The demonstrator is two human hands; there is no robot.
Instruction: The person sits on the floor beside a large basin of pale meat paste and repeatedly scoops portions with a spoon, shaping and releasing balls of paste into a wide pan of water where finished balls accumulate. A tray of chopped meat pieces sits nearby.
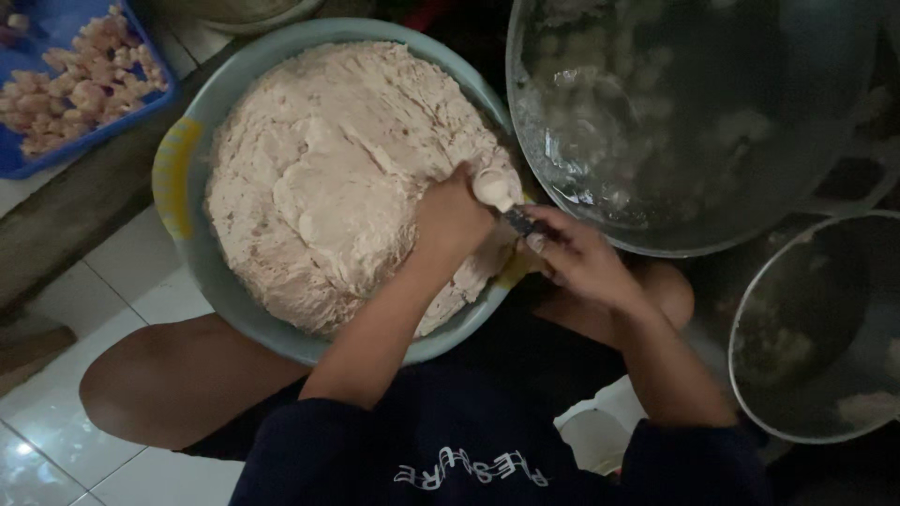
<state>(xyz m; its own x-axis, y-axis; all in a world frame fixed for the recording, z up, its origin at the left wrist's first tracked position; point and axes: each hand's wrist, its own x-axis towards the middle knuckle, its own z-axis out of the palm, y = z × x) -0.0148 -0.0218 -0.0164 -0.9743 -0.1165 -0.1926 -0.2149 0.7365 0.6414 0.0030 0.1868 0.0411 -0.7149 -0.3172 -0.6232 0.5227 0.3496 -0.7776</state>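
The left hand (450, 220), at the centre of the frame, is clenched around a lump of pale paste (494, 190), which bulges out as a smooth ball at the top of the fist. Just to its right, the right hand (577, 258) grasps a spoon (521, 222) whose dark handle shows between the fingers, its tip touching the ball. Both hands sit over the lower right rim of a wide pale green basin (187, 253) with a yellow handle on its left side; the basin is heaped with the same pinkish-beige paste (328, 178). In the upper right, a large metal pot (694, 122) holds cloudy water with pale balls in it. A 2nd metal pot (816, 328) stands at the lower right. A blue tray (19, 164) of pinkish pieces lies in the upper left, on the white tiled floor (141, 290).
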